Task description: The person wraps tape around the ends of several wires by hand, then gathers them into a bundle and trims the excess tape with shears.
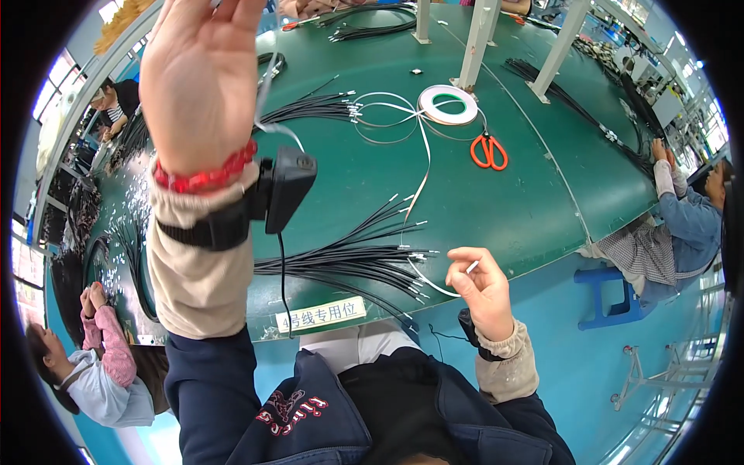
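Note:
My left hand (198, 85) is raised high at the upper left, palm showing, with its fingers cut off by the picture's top edge. A pale, thin strand (270, 85) hangs beside it; whether the fingers hold it is hidden. Nearer to me, just past the table's front edge, my right hand (482, 291) is closed in a pinch. A small white end shows between thumb and forefinger, and a white strip (431, 285) curves to this hand from the cables. The bundle of black cables (341, 260) lies fanned out on the green table, with pale tips toward the right.
Beyond the bundle, a roll of white tape (448, 105) lies with looped strips beside orange-handled scissors (489, 153). Another black cable bundle (318, 107) lies at its left. White posts (474, 54) rise from the table (511, 209). A blue stool (604, 298) and co-workers flank me.

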Demonstrator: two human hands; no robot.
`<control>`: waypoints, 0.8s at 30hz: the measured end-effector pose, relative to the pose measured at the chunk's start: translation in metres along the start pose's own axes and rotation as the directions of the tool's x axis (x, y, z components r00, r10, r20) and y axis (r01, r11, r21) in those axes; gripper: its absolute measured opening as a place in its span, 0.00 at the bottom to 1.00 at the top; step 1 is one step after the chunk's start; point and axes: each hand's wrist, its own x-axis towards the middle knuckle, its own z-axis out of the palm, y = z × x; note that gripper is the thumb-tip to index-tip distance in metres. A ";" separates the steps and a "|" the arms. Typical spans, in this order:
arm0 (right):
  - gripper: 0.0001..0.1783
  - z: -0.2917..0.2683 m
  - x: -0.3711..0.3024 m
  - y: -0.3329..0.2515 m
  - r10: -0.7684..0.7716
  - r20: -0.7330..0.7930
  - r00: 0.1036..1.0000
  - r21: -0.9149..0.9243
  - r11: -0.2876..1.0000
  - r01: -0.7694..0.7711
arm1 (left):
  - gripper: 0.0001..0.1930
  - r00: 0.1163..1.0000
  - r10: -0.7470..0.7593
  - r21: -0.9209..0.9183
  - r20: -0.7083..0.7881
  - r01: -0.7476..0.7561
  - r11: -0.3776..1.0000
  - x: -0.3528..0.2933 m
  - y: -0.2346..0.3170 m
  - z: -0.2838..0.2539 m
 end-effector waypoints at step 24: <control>0.11 -0.047 -0.089 -0.091 0.081 0.267 0.960 -0.061 0.996 -0.068 | 0.18 0.949 -0.243 0.949 0.200 -0.126 0.289 0.167 -0.274 -0.020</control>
